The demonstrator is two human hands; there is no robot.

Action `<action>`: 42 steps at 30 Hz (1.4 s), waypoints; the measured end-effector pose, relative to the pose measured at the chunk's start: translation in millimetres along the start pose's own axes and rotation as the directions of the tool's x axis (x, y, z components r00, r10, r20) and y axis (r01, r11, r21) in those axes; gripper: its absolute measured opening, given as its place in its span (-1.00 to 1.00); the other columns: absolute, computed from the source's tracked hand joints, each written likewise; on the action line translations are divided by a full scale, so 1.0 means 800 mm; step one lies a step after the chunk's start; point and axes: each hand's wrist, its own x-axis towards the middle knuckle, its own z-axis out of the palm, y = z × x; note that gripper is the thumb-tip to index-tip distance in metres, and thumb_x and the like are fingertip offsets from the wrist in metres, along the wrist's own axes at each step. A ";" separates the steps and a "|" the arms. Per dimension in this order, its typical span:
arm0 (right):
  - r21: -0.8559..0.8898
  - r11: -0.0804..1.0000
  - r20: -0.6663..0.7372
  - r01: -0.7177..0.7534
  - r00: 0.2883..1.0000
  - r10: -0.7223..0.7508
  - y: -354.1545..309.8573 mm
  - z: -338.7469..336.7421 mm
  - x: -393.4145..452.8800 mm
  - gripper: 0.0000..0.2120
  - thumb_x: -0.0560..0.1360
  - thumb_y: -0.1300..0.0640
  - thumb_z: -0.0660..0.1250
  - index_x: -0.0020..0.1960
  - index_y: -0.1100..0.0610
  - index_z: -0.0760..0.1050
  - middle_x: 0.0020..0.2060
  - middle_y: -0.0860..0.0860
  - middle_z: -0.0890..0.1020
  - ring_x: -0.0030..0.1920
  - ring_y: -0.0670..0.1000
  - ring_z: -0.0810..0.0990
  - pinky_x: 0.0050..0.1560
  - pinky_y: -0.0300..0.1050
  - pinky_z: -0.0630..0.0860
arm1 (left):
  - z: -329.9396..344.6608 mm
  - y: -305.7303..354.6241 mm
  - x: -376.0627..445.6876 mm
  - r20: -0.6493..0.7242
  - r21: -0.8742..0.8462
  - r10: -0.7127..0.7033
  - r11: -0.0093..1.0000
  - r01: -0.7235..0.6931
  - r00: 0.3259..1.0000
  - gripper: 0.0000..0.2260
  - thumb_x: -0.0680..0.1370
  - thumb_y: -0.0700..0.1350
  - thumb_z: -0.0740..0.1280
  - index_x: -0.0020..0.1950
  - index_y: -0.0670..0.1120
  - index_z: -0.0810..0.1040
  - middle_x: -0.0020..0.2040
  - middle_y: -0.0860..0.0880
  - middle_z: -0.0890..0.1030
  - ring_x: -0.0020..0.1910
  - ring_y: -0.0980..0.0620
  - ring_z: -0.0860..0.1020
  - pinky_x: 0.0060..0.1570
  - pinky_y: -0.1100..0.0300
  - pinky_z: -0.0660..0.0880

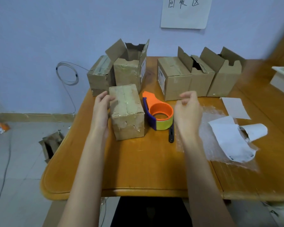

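Taped box (127,112) touches the left grip (101,108) — wide, flat against its side.

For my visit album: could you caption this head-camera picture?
A person's left hand rests against a taped cardboard box while the right hand hovers beside an orange tape dispenser.

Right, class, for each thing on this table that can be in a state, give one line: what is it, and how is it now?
Near box: closed, taped over, upright.
Left hand: flat against that box's left side.
Right hand: raised, fingers loosely curled, holding nothing.
Tape dispenser: lying on the table, untouched.
Tall back box: flaps open.
Bubble wrap: spread flat.
Paper slip: curled.
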 end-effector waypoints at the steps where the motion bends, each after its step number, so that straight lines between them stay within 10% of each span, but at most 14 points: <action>1: -0.122 0.992 0.053 -0.042 0.997 0.049 0.013 -0.003 0.011 -0.82 0.55 0.25 0.23 0.13 0.10 0.47 -0.01 -0.01 0.56 -0.01 0.00 0.53 -0.13 -0.22 0.42 | 0.001 0.002 0.004 0.003 0.017 0.000 1.000 0.000 1.000 -0.60 0.56 -0.06 0.28 0.40 0.02 0.38 0.18 0.05 0.53 0.21 0.04 0.49 0.19 0.10 0.46; 5: -0.377 0.919 0.196 -0.116 0.960 0.201 0.046 0.010 0.025 -0.76 0.57 0.18 0.24 -0.28 0.10 0.42 -0.18 0.08 0.55 -0.18 0.08 0.50 -0.26 -0.11 0.39 | 0.009 0.005 0.018 0.037 0.039 -0.059 0.998 0.058 0.998 -0.56 0.54 -0.07 0.35 0.40 0.02 0.35 0.24 -0.02 0.54 0.11 0.03 0.57 -0.05 0.16 0.54; 15: -0.549 0.836 0.306 -0.021 0.925 0.224 0.045 0.021 0.022 -0.77 0.52 -0.03 0.34 -0.15 0.11 0.44 -0.14 0.08 0.60 -0.09 0.14 0.62 -0.28 -0.12 0.40 | 0.014 0.009 0.046 0.077 0.040 -0.080 0.996 0.077 0.994 -0.51 0.55 -0.12 0.33 0.45 0.06 0.30 0.30 -0.06 0.48 0.15 -0.04 0.56 -0.02 0.10 0.56; 25: -0.315 0.934 0.198 -0.170 0.950 0.240 0.030 0.011 0.031 -0.71 0.40 -0.01 0.45 -0.35 0.12 0.45 -0.37 0.05 0.53 -0.26 0.10 0.57 -0.44 -0.17 0.34 | 0.010 0.006 0.048 0.095 -0.005 -0.070 0.997 0.071 0.993 -0.56 0.57 -0.19 0.32 0.43 0.02 0.34 0.29 -0.03 0.49 0.17 -0.04 0.56 -0.08 0.14 0.57; 33: -0.251 0.962 0.178 0.109 0.982 -0.065 -0.029 0.008 0.026 -0.88 0.47 0.02 0.33 -0.09 0.07 0.47 -0.11 0.08 0.62 -0.11 0.13 0.63 -0.10 0.00 0.54 | 0.010 0.002 0.045 0.077 -0.028 -0.051 0.998 0.053 0.996 -0.62 0.56 -0.17 0.32 0.35 0.05 0.37 0.28 -0.04 0.49 0.18 -0.04 0.54 0.11 0.02 0.56; 42: -0.061 0.960 0.258 0.273 0.934 -0.249 -0.090 0.060 0.007 -0.86 0.46 0.12 0.39 0.02 0.03 0.59 -0.18 0.00 0.64 -0.18 -0.01 0.57 -0.24 -0.18 0.54 | 0.005 0.003 0.046 0.044 -0.031 -0.010 0.999 0.012 0.999 -0.61 0.53 -0.23 0.34 0.35 -0.01 0.45 0.17 0.02 0.53 0.10 0.06 0.55 -0.08 0.20 0.54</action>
